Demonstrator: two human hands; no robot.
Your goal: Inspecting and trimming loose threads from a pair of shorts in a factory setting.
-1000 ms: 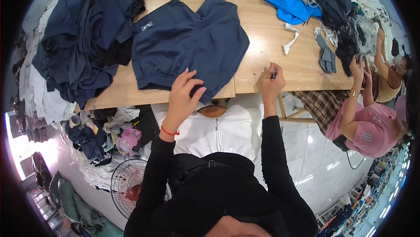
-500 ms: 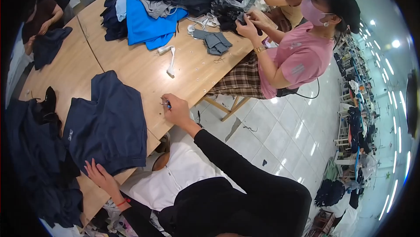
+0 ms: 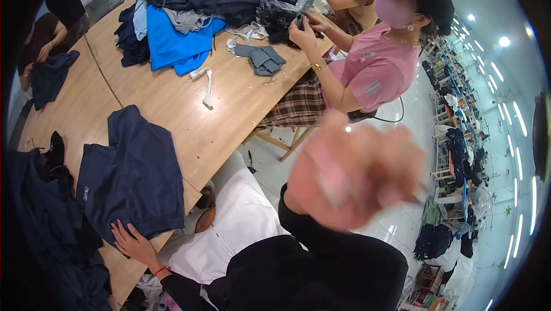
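While the left hand (image 3: pixel 133 244) lies at the lower left of the frame with its fingers spread flat, it presses on the hem of a navy blue T-shirt (image 3: pixel 131 176) laid out on the wooden table (image 3: pixel 189 121); a red band circles that wrist. Raised close to the camera, the right hand (image 3: pixel 353 170) fills the middle right of the frame as a pink blur (too smeared to tell whether its fingers are spread or closed, or whether they grip anything), and it is well apart from the shirt. Dark garments are heaped at the far left edge (image 3: pixel 40 225), just beside the shirt. Further up the table lie a white strip of fabric (image 3: pixel 205 86), a bright blue garment (image 3: pixel 175 47) and folded grey pieces (image 3: pixel 261 58). At the upper right a co-worker in a pink top (image 3: pixel 373 72) sits by the table edge, both hands on a dark item (image 3: pixel 298 22). White cloth (image 3: pixel 229 225) lies over the wearer's lap at the bottom centre.
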